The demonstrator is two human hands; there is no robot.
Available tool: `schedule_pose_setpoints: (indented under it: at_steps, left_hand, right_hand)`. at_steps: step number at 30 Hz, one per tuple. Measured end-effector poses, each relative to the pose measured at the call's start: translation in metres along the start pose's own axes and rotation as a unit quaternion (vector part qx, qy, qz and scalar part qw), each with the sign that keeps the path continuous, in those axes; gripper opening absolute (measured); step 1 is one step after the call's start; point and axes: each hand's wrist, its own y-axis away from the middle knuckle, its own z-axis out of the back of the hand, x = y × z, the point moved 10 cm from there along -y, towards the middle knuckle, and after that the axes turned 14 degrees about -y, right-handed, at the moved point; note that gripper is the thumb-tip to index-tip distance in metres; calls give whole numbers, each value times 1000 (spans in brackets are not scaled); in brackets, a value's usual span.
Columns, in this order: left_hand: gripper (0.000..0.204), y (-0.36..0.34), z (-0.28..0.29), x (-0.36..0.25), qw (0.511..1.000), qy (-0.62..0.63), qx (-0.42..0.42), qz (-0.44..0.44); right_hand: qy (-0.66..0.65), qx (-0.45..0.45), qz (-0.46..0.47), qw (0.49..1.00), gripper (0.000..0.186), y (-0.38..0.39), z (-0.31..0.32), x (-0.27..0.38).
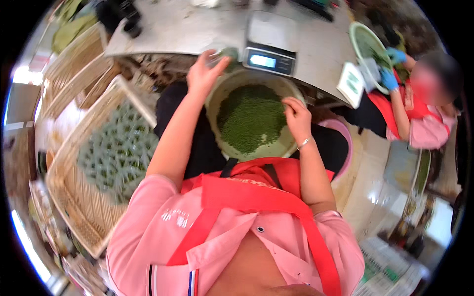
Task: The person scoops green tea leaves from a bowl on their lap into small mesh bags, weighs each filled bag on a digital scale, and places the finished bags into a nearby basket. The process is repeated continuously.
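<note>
L hand (203, 75) gripping clear packet (228, 54), R hand (298, 119) unclear, 1 scale (270, 60) on grey tbl (182, 29)

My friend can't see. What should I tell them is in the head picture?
A person holds something see-through in the left hand near a scale, the right hand at the rim of a bowl of green bits. To the left is a basket of greenish packets; to the right, a co-worker in blue gloves.
</note>
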Motion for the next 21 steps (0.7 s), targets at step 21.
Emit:
schedule_pose_setpoints:
  at_steps: [21]
  left_hand:
    - [53,385,468,161,758,-364,-461,282]
  right_hand:
    - [30,312,-156,937,24,74,-99,-93]
